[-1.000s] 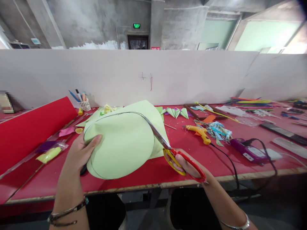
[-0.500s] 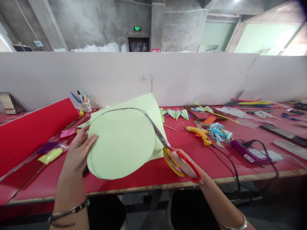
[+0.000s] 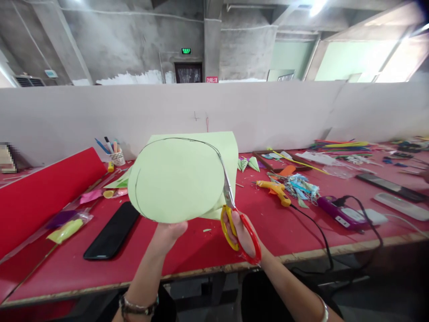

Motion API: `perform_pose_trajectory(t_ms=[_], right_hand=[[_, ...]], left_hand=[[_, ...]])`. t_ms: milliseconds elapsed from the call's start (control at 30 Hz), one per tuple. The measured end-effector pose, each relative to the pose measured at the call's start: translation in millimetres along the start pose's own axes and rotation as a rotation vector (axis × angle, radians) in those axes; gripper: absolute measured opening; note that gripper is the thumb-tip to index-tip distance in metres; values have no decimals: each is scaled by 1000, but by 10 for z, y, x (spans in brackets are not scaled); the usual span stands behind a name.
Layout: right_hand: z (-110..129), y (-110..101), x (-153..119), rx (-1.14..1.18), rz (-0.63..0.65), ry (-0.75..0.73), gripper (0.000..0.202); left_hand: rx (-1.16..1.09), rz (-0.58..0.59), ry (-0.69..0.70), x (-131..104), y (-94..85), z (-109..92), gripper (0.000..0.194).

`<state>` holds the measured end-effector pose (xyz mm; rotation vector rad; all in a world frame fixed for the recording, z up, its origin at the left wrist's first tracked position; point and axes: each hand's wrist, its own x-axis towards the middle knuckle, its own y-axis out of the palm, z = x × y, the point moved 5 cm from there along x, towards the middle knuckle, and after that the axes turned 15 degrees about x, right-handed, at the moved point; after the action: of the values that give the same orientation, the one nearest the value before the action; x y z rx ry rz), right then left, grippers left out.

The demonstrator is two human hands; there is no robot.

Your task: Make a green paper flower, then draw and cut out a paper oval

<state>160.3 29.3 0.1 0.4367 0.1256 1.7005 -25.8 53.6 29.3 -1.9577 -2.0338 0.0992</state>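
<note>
A light green paper sheet (image 3: 177, 179) with a drawn round outline is held up over the red table; its lower edge is cut in a curve. My left hand (image 3: 171, 232) grips that lower edge, thumb bent in, its other fingers hidden under the paper. In my right hand (image 3: 243, 228) are scissors (image 3: 229, 194) with one yellow and one red handle, fingers through the loops. Their blades point up and lie on the outline at the paper's right side, with the cut-off part of the sheet beyond them.
On the red table (image 3: 201, 250) a black phone (image 3: 112, 230) lies left. A pen cup (image 3: 117, 156) and red board (image 3: 50, 192) stand behind it. To the right are a yellow glue gun (image 3: 275, 190), tassels (image 3: 301, 185), a purple power strip (image 3: 342, 212) and green paper cones (image 3: 254, 163).
My left hand has moved from the paper's left edge to its bottom edge, uncovering the phone. The paper has turned and risen slightly. The scissors have shifted left and point more steeply upward.
</note>
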Motion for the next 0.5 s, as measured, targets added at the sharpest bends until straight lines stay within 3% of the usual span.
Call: perform_pose_trajectory(t_ms=[67,133,233,367,500], right_hand=[[10,5,0,-12,10,-15,51],[19,10,2,-12,25,-17,50],[23,15,5,13,58,0,51],[58,31,-2,43,133,-10,48],[97,73,-33,52,222,-38,41]], left_hand=[[1,-127,-117,-5,39,108,69],[-31,-208,-146,-2,62,133,52],[-104,-290,-139,19,51,66,43],[-149,-179,-108,47,59,-79,44],[7,-111,27,22,-14,-234,27]])
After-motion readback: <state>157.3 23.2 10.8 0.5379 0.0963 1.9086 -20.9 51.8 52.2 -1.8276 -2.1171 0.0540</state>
